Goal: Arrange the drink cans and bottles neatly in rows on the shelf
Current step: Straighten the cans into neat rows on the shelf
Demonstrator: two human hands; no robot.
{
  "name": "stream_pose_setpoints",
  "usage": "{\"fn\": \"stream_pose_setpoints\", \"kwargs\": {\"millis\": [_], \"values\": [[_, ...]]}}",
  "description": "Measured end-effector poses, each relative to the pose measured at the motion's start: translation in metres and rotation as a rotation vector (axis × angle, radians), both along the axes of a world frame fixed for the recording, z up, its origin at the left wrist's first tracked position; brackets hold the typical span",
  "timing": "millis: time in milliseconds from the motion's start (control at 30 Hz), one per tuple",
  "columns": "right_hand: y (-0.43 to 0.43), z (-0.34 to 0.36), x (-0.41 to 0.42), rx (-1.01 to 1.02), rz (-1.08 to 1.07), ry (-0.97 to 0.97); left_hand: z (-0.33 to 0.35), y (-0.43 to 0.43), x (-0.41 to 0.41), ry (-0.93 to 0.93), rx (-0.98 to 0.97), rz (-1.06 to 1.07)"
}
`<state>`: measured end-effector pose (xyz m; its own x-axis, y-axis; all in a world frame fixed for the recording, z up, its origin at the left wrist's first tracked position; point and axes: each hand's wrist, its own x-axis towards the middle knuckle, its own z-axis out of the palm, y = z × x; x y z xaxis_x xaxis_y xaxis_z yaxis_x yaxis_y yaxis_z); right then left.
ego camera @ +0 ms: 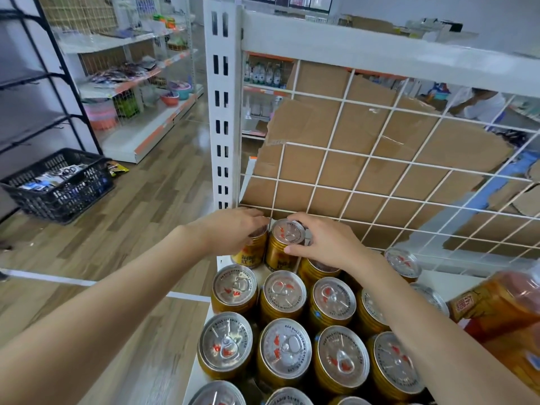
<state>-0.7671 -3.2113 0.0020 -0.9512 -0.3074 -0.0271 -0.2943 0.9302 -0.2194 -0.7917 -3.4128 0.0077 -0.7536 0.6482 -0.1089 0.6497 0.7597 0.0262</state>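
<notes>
Shelf [447,280], back-left corner: left hand [233,230] grips the corner can [252,252], right hand [328,244] grips the neighbouring can [285,242]; front gold cans [285,350] already rowed, bottles [496,308] at right edge seemingly unsorted.

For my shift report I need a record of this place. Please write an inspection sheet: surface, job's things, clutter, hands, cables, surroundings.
Surface: white shelf, mostly covered by cans.
Job's things: gold cans upright in rows; a blurred orange bottle at the right edge.
Clutter: black crate and a packet on the floor.
Hands: left hand grips the corner can from above; right hand holds the next can, fingers on its rim.
Cables: nothing seen.
Surroundings: wire grid with cardboard behind; store shelves; a person beyond.
</notes>
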Motion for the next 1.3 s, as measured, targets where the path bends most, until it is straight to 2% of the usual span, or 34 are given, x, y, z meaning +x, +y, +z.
{"fn": "stream_pose_setpoints", "kwargs": {"millis": [200, 467, 867, 1000, 1133, 1300], "values": [[-0.005, 0.000, -0.006, 0.065, -0.052, 0.006, 0.005, 0.001, -0.003, 0.019, -0.011, -0.033], [-0.009, -0.009, -0.004, 0.016, -0.152, 0.073, -0.001, 0.001, -0.007, 0.009, -0.005, -0.041], [-0.006, -0.020, -0.001, -0.095, -0.203, 0.074, -0.005, 0.001, -0.001, 0.074, -0.041, -0.051], [-0.006, -0.017, 0.002, -0.110, -0.193, 0.032, -0.006, 0.000, 0.000, 0.040, 0.024, -0.034], [-0.002, -0.008, 0.013, -0.167, -0.192, -0.033, -0.006, -0.001, 0.000, -0.057, 0.205, -0.006], [0.022, 0.004, 0.036, -0.268, -0.299, 0.035, -0.015, 0.008, 0.000, 0.004, 0.312, -0.036]]}}
